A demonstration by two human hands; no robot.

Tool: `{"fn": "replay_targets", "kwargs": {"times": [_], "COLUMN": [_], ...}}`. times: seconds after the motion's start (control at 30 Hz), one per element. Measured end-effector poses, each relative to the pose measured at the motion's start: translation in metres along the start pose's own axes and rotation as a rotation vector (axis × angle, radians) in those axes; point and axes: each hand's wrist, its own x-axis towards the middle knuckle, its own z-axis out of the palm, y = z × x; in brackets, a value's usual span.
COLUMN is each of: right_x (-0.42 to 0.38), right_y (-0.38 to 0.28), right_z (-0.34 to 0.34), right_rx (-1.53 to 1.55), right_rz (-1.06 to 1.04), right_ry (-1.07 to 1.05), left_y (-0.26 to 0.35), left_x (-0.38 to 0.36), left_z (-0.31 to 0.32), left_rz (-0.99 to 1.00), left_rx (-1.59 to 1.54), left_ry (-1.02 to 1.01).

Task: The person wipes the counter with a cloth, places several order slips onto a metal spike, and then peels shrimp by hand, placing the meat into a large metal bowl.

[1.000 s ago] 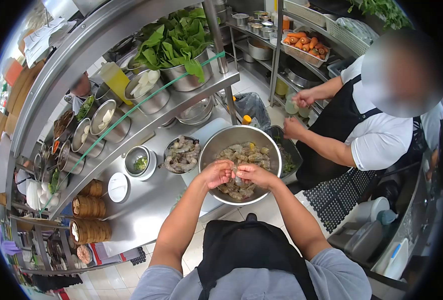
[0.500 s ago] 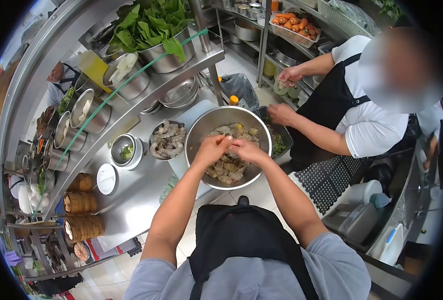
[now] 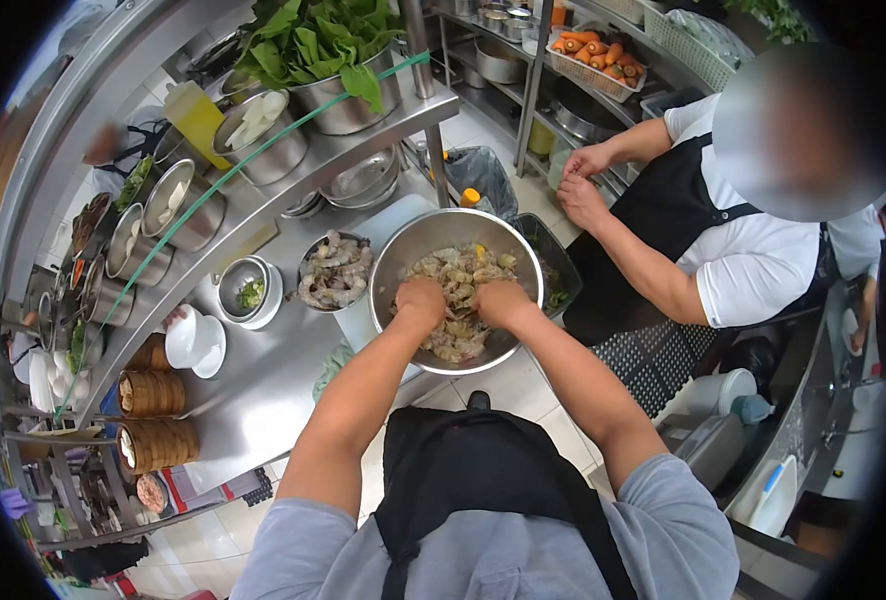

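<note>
A large steel bowl (image 3: 385, 270) in front of me holds a heap of greyish-brown raw shrimp (image 3: 463, 275). My left hand (image 3: 422, 302) reaches down into its left side, touching the shrimp. On the right side of the heap, my right hand (image 3: 503, 302) is lowered in the same way. The fingers of both hands point down and are hidden, so I cannot see whether they grip any shrimp. Just left of the large bowl, a smaller bowl of shrimp (image 3: 335, 272) stands by a pale cutting board (image 3: 358, 322).
A co-worker (image 3: 653, 215) stands at the right, hands together near a dark bin (image 3: 553, 255). Leafy greens (image 3: 318, 50) fill a pot on the shelf. A steel bowl with chopped greens (image 3: 246, 290), a white bowl (image 3: 193, 338) and bamboo steamers (image 3: 158, 443) are at the left.
My hands were close together above the shrimp; now they are apart and lowered into the bowl. The co-worker's hands have come together. A white bowl with another person's fingers has appeared at the left.
</note>
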Motion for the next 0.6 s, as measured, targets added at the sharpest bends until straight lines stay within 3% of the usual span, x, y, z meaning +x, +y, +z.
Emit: {"fn": "replay_targets", "kwargs": {"times": [0.1, 0.27, 0.37, 0.43, 0.5, 0.6], "right_x": [0.004, 0.001, 0.004, -0.001, -0.002, -0.003], "right_y": [-0.011, -0.021, -0.022, -0.026, -0.025, -0.017], "right_z": [0.015, 0.016, 0.021, 0.013, 0.008, 0.011], "right_rx": [-0.136, -0.178, -0.207, -0.250, -0.265, -0.173], "right_rz": [-0.081, -0.120, -0.142, -0.094, -0.097, -0.115], "right_ry": [0.096, 0.235, 0.178, 0.093, 0.015, -0.008], "left_y": [0.006, -0.005, -0.009, -0.023, -0.068, -0.134], "left_x": [-0.007, 0.011, -0.019, -0.040, -0.024, -0.047], "left_z": [-0.010, 0.026, -0.010, -0.029, -0.020, -0.057], "left_rz": [-0.009, -0.057, 0.032, -0.020, 0.085, 0.030], "left_rx": [0.031, -0.034, -0.074, -0.187, -0.175, -0.683], "left_ry": [-0.072, 0.102, 0.040, 0.149, 0.195, 0.397]}}
